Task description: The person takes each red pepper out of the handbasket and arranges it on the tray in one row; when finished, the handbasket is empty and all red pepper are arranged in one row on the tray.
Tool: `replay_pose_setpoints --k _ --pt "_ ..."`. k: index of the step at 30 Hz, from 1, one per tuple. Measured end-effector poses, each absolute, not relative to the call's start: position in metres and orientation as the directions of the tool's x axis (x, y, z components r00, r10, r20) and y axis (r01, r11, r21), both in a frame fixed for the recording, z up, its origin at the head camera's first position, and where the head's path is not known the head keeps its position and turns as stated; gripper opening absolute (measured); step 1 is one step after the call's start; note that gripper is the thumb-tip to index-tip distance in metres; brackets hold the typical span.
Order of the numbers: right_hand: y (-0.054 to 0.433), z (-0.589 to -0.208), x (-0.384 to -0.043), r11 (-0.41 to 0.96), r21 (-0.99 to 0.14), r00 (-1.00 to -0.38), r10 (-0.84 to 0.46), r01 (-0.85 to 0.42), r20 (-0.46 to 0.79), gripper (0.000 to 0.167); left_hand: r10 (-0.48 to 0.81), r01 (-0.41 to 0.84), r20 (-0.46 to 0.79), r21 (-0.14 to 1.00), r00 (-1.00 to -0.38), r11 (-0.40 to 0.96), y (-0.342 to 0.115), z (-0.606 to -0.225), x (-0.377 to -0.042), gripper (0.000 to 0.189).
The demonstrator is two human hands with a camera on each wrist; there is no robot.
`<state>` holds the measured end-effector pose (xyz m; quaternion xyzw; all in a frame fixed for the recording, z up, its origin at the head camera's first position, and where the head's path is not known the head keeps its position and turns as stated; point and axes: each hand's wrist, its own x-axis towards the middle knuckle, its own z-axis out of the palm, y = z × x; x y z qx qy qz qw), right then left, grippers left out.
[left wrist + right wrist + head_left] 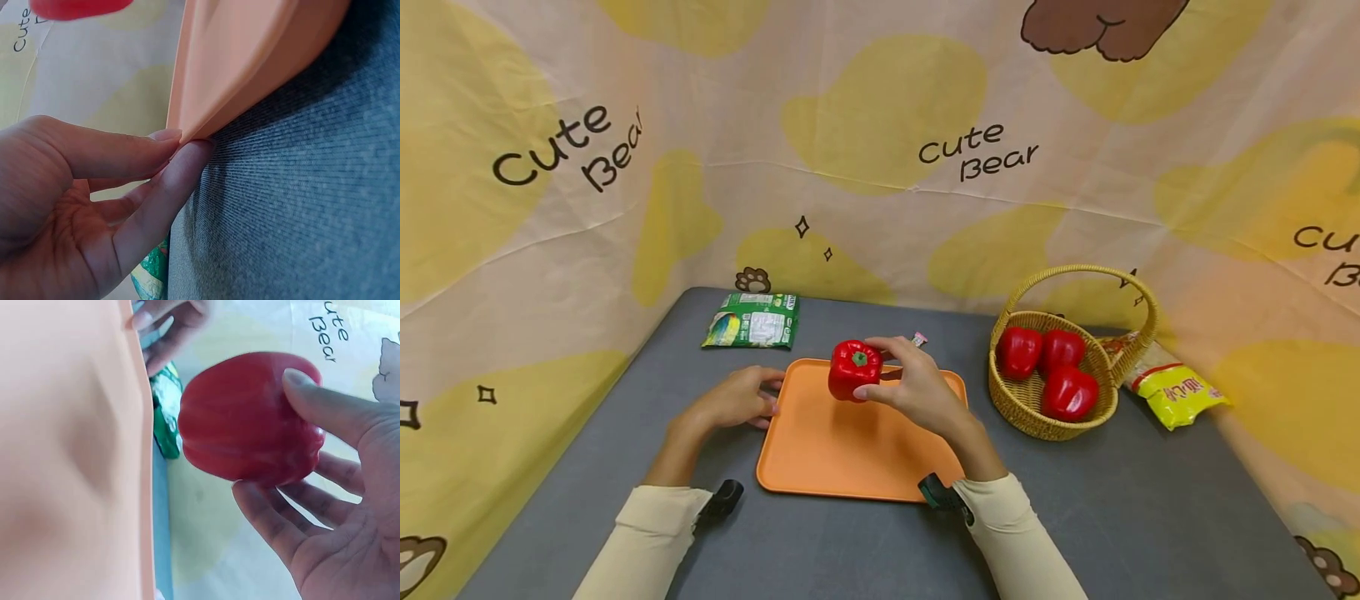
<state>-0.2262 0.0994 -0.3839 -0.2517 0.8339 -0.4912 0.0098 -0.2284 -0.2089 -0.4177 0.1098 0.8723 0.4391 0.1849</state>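
The left hand (737,400) pinches the left rim of the tray (820,458), a green packet (769,323) beyond. Over the tray, the right hand (922,392) grips a pepper (853,375). Farther right, a basket (1024,417) holds three more peppers (1070,393) beside a yellow packet (1183,402).

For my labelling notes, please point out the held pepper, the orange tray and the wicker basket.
Held pepper (240,419), right wrist view, smooth side.
Orange tray (835,454), head view, bare floor.
Wicker basket (1028,422), head view, outer wall.
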Motion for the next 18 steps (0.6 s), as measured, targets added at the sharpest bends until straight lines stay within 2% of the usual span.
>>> replay_pose_setpoints --k 10,18 --pt "0.067 -0.393 -0.234 0.360 -0.840 -0.878 -0.407 -0.407 0.251 0.069 0.357 0.037 -0.222 0.804 -0.907 0.593 -0.207 -0.417 -0.229 0.056" --pt "0.048 -0.404 -0.239 0.385 -0.842 -0.894 -0.391 -0.377 0.221 0.067 0.358 0.042 -0.213 0.807 -0.909 0.589 -0.209 -0.416 -0.228 0.056"
